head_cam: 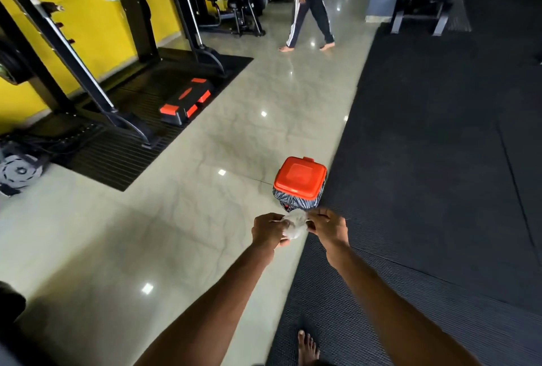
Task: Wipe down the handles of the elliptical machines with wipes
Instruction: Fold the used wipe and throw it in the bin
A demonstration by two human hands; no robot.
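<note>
Pinched between left hand [268, 229] and right hand [327, 226]: a crumpled white wipe [294, 226].
Both arms reach out (fingers curled on the wipe) just before a square red-lidded bin with black liner [299, 178], which stands on glossy grey tile [176, 219] at the edge of a dark rubber mat [425, 160]; a barefoot person [308, 5] walks well beyond the bin.

Left hand [268, 230], right hand [327, 226], fingers [316, 215] pinching wipe [294, 226]

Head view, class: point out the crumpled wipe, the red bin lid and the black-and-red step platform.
crumpled wipe [294, 226], head view, middle of the white wad.
red bin lid [299, 178], head view, centre of its top.
step platform [180, 101], head view, its black top surface.
</note>
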